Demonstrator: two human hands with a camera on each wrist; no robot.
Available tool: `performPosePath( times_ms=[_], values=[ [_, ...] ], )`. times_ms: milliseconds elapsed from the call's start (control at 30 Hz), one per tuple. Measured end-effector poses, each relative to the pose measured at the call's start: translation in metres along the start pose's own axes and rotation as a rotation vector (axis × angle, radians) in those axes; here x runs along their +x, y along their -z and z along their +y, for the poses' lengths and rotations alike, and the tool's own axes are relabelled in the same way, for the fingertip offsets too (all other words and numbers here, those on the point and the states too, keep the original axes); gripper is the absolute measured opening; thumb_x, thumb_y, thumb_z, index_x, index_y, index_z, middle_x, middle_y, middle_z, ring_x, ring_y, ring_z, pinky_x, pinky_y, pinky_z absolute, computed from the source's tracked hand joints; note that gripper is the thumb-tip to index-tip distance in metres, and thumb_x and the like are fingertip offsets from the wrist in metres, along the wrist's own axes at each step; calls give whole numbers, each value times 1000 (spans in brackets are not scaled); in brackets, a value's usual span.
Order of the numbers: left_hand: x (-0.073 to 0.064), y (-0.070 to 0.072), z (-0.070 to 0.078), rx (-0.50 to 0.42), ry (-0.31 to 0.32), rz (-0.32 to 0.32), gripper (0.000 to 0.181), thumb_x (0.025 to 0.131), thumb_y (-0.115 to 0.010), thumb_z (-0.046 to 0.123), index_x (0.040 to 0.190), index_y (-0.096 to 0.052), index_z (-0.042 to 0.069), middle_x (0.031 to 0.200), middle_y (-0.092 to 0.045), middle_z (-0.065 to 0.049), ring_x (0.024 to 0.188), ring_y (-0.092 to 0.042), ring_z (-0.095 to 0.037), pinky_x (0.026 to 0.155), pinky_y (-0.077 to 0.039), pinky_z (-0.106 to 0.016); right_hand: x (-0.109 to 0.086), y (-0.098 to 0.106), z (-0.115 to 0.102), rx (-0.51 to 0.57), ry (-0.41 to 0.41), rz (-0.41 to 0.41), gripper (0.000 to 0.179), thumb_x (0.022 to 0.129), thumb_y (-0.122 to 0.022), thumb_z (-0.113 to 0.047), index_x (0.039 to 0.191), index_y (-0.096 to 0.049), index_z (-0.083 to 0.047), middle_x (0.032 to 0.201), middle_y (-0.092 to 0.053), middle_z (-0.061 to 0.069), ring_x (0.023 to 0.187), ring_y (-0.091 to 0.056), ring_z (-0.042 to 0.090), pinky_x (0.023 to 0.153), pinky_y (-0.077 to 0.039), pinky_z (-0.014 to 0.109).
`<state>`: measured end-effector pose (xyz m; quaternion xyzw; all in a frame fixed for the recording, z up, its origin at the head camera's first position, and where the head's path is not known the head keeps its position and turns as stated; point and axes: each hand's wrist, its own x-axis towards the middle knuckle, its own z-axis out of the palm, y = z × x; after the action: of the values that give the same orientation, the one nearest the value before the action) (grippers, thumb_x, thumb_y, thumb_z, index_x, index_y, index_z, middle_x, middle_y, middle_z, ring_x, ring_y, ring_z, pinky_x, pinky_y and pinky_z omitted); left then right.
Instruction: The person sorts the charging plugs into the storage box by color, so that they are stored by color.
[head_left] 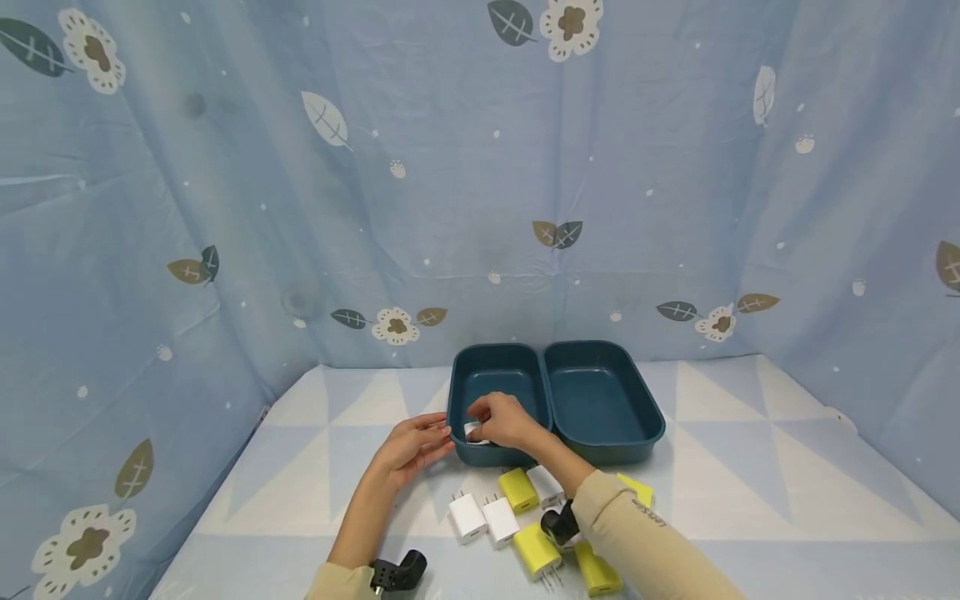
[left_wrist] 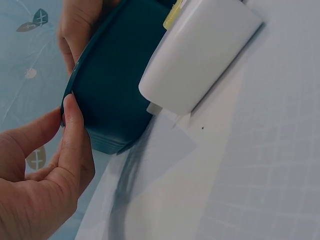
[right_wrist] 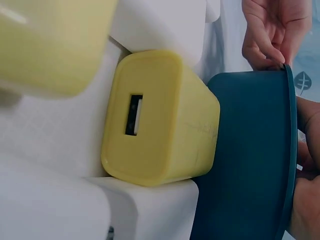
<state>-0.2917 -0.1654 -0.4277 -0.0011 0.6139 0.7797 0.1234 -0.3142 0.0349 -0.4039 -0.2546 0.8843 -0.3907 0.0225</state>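
Teal tray (left_wrist: 110,85) — smooth, matt plastic

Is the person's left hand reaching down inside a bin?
No, the left hand pinches the rim of the left bin at its corner.

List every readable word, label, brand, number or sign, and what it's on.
None legible.
Right sleeve: dark lettering, too small and blurred to read.
Yellow plug adapter, side: faint marks, too faint to tell if text.

Left hand (head_left: 412,447) pinching, right hand (head_left: 505,421) curled downward
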Motion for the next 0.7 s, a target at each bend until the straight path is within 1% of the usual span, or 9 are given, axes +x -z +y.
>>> performPosePath(
  times_ms=[267, 400, 467, 567, 700],
  values=[
    [0, -1, 1, -14, 6, -1, 47, 96, -57, -7, 139, -42, -15, 129, -54, -26, 98, -66, -22, 85, -57, -31, -9, 5, 0, 38, 16, 37, 38, 84, -79, -14, 118, -69, 0, 113, -63, 13, 103, -61, 29, 82, -56, 40],
    [0, 0, 1, -11, 7, 13, 47, 96, -57, -7, 139, -42, -15, 129, -54, -27, 98, -66, -23, 84, -58, -31, -14, 10, 0, 65, 46, 51, 39, 85, -79, -15, 120, -68, -1, 114, -63, 11, 102, -62, 28, 79, -57, 36],
    [0, 0, 1, -12, 4, 16, 46, 96, -57, -7, 139, -42, -15, 130, -53, -28, 98, -66, -24, 84, -58, -32, -17, 12, -1, 78, 63, 57, 39, 85, -79, -15, 120, -68, -2, 115, -63, 12, 101, -62, 28, 78, -57, 34],
    [0, 1, 1, -10, -1, 8, 47, 96, -57, -7, 139, -42, -15, 131, -52, -29, 99, -66, -25, 86, -57, -32, -23, 16, -6, 103, 82, 58, 39, 85, -79, -15, 120, -68, -3, 117, -63, 13, 100, -62, 28, 76, -56, 32],
    [0, 2, 0, -8, -5, -1, 47, 96, -57, -6, 140, -41, -15, 129, -54, -27, 98, -66, -23, 86, -57, -32, -33, 19, -11, 126, 92, 42, 39, 86, -79, -18, 121, -67, -6, 118, -63, 11, 99, -61, 24, 76, -55, 32]
  ],
)
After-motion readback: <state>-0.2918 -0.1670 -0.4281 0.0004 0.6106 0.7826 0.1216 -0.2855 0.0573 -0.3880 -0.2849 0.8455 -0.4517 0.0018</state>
